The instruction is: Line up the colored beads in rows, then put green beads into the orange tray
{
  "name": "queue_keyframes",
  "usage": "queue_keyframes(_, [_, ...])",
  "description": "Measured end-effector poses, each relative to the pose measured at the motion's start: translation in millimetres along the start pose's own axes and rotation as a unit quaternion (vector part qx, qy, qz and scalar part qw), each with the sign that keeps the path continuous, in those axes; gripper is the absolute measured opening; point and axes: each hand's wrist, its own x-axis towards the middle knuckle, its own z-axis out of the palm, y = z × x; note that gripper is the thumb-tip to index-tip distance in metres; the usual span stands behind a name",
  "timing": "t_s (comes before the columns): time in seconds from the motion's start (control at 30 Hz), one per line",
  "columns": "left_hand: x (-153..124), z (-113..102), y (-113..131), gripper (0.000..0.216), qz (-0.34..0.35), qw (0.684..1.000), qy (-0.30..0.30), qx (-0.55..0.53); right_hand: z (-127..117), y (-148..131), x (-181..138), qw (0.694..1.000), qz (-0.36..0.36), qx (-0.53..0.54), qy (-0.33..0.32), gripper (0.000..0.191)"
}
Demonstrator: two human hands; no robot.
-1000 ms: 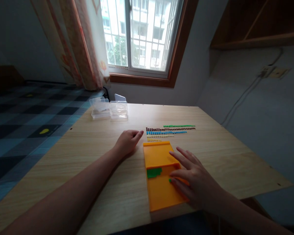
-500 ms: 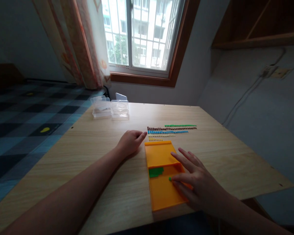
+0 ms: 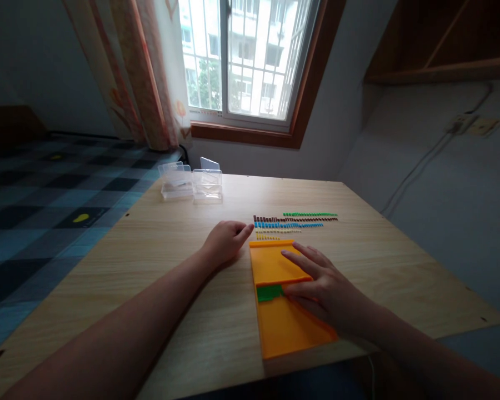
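My right hand reaches over the orange tray. Its thumb and index finger pinch a small green piece, mostly hidden at the fingertips, against the right end of a green patch of pieces. The other fingers spread over the tray's upper part. The green patch lies below the tray's crossbar, along the left wall. Loosely curled, my left hand rests on the table left of the tray. Its thumb points right, close to the left ends of the rows of small pieces; no object shows in it.
Beyond the tray lie rows of tiny pieces: green, brown, blue, a pale row and yellow. Clear plastic boxes with raised lids stand at the wooden table's back left. A checked bed is at left.
My right hand has moved left and slightly away from me, carrying the small green piece from the middle of the tray to the green patch. My left hand stays resting. The view has shifted slightly.
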Motion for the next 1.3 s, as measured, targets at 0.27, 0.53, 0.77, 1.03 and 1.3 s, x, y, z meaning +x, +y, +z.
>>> queue_keyframes(0.27, [1.3, 0.4, -0.8, 0.053, -0.002, 1.000, 0.000, 0.002, -0.6, 1.1, -1.2, 0.999, -0.007, 0.023, 0.029, 0.022])
queue_keyframes(0.53, [0.4, -0.6, 0.4, 0.052, -0.001, 1.000, 0.003, -0.004, 1.8, -2.3, 2.6, 0.999, -0.003, 0.038, 0.012, 0.022])
queue_keyframes(0.77, [0.5, -0.6, 0.8, 0.052, 0.003, 1.000, 0.001, 0.004, 1.8, -3.3, 3.9, 0.999, 0.005, 0.050, -0.001, 0.023])
queue_keyframes(1.03, [-0.3, -0.5, 1.1, 0.052, 0.006, 1.000, 0.005, -0.006, 1.5, -4.4, 4.4, 0.999, -0.009, 0.046, 0.027, 0.021])
queue_keyframes(1.3, [0.5, -0.7, 0.4, 0.051, 0.004, 1.000, 0.002, -0.007, -29.8, 25.7, 13.3, 0.986, 0.019, 0.024, 0.164, 0.021])
